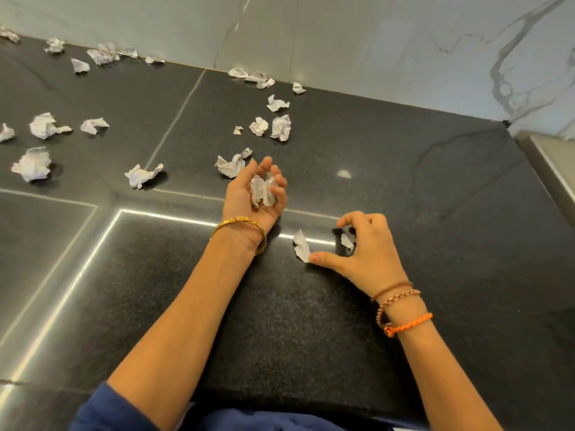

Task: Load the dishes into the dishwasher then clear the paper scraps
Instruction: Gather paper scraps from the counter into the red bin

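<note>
Several crumpled white paper scraps lie scattered over the black stone counter (pixel 311 306). My left hand (pixel 249 194) lies palm up near the middle with its fingers curled around a small wad of scraps (pixel 263 189). My right hand (pixel 364 247) hovers over the counter to its right, fingers arched over a small scrap (pixel 346 241). Its thumb tip touches another flat scrap (pixel 301 245) lying on the counter. A bigger scrap (pixel 231 164) sits just beyond my left fingertips.
More scraps sit in clusters at the far left (pixel 34 163), along the back wall (pixel 102 54) and near the centre back (pixel 280 126). A white marble-look wall (pixel 342 42) bounds the counter behind. A steel edge (pixel 550 163) shows at the right.
</note>
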Demonstrator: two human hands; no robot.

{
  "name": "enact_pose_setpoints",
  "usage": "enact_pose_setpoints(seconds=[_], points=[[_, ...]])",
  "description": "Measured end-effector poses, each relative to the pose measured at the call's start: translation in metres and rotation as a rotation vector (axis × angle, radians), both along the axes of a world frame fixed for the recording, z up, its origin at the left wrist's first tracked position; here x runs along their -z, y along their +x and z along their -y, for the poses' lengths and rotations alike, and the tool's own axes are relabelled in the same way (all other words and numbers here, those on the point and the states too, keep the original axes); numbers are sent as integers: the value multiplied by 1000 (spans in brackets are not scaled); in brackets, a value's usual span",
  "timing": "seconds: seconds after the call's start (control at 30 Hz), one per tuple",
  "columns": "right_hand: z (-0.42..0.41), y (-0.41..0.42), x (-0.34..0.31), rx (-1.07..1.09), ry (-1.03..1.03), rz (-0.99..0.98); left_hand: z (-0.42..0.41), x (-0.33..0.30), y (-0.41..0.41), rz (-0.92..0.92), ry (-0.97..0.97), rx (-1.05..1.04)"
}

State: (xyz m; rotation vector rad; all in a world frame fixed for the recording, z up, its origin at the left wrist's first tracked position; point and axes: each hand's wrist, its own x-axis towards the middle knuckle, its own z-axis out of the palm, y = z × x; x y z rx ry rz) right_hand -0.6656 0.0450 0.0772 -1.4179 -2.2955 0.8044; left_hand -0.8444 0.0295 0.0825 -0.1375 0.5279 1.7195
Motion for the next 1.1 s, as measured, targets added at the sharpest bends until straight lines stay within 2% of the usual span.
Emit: enact_pose_setpoints(seconds=[0.23,0.43,0.5,0.6,0.67,0.8,0.87,0.93,0.97,1.03,1.1], points=[[9,-39,-7,-191,59,-37,0,-1,4,-58,-30,-8],[1,-64,-10,-209,16,12,1,-3,-2,-193,-70,-109],[-7,-70,-15,-118,21,-159,2,-3,-4,-217,-85,-147],[-13,-88,-32,34,90,-546,3,-2,-14,-178,-58,-225],[-13,-105,-43,-1,159,-632,6,-2,-21,-135,-36,-222],[-9,-137,-38,-262,391,-369,12,-7,-37,-116,-7,-149],[-14,-149,-33,-263,395,-463,14,-13,-46,-114,0,-153],[-26,-158,-36,-185,292,-605,18,-13,-58,-137,-33,-169],[-33,-161,-35,-159,227,-602,19,-11,-63,-143,-49,-187],[-45,-166,-30,-225,145,-438,23,-7,-73,-126,-57,-238],[-50,-171,-21,-406,161,-225,25,-4,-81,-129,-61,-282]])
